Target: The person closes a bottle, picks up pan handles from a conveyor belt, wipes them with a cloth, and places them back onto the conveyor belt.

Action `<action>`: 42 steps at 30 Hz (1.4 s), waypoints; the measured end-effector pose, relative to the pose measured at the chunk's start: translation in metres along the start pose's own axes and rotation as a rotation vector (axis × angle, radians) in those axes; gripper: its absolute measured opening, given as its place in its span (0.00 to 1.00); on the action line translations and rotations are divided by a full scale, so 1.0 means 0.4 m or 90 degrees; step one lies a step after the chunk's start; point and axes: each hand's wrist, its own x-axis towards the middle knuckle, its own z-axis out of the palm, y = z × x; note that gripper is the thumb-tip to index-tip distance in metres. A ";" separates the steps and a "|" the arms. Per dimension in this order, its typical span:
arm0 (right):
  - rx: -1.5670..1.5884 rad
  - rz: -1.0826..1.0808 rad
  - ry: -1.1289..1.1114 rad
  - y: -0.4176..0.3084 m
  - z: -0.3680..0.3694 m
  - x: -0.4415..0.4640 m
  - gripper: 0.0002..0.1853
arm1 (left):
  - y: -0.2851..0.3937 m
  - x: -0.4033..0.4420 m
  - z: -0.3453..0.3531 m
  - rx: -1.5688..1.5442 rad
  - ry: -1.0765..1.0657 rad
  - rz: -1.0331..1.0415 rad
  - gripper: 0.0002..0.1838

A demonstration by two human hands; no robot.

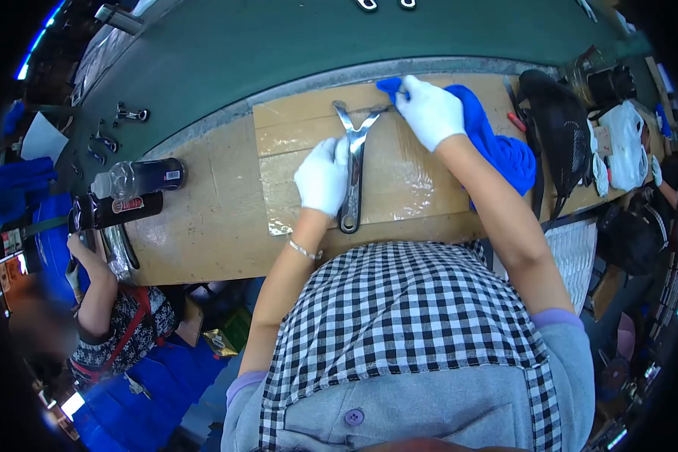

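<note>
A shiny Y-shaped metal piece [356,166] lies over a taped cardboard sheet, its two prongs pointing away from me and a round hole at its near end. My left hand [323,177], in a white glove, is closed at the left side of its shank; the fingertips are partly hidden. My right hand [431,113], also gloved in white, pinches a corner of a blue cloth [496,143] just beyond the right prong. The rest of that cloth trails under and to the right of my right wrist.
Bottles [139,178] stand or lie at the bench's left end. A green surface [309,45] beyond carries several metal parts [131,114]. On the right are a black bag [550,128] and a white plastic bag [623,143]. A co-worker [120,324] sits at the left.
</note>
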 end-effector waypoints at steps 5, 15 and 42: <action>-0.053 -0.023 -0.215 -0.041 -0.104 -0.073 0.16 | 0.057 -0.110 -0.026 0.234 -0.100 0.105 0.41; -0.129 -0.358 -0.209 0.025 -0.047 -0.134 0.14 | -0.052 -0.086 -0.089 -0.796 -0.358 -0.331 0.17; 0.197 -0.167 -0.176 -0.093 0.060 -0.065 0.12 | -0.027 -0.052 -0.101 -0.600 -0.404 -0.361 0.12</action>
